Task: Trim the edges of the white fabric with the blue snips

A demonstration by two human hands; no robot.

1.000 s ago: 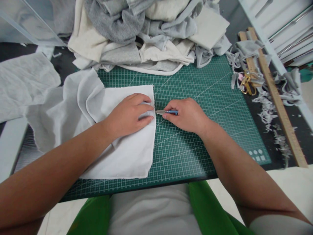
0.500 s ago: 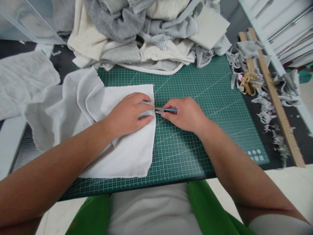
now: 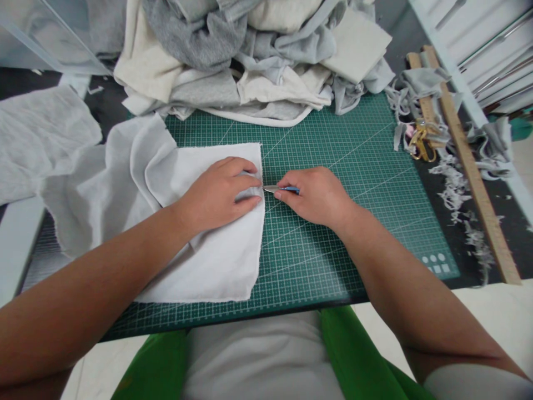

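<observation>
Sideways, the small blue-handled snips (image 3: 271,189) lie over the green cutting mat (image 3: 333,139), their long axis running left to right and their tip aimed left, at the raw edge of the white cloth (image 3: 225,264). That edge runs away from the person, so the snips meet it nearly square (whether the tip touches fabric is too small to tell). The right hand (image 3: 318,193) grips the snips between bent fingers and thumb, close behind the blade. The left hand (image 3: 225,191) rests palm down on the cloth, fingers spread and pointing right, towards the tip. Leftward, the cloth adjoins rumpled grey folds (image 3: 119,164).
</observation>
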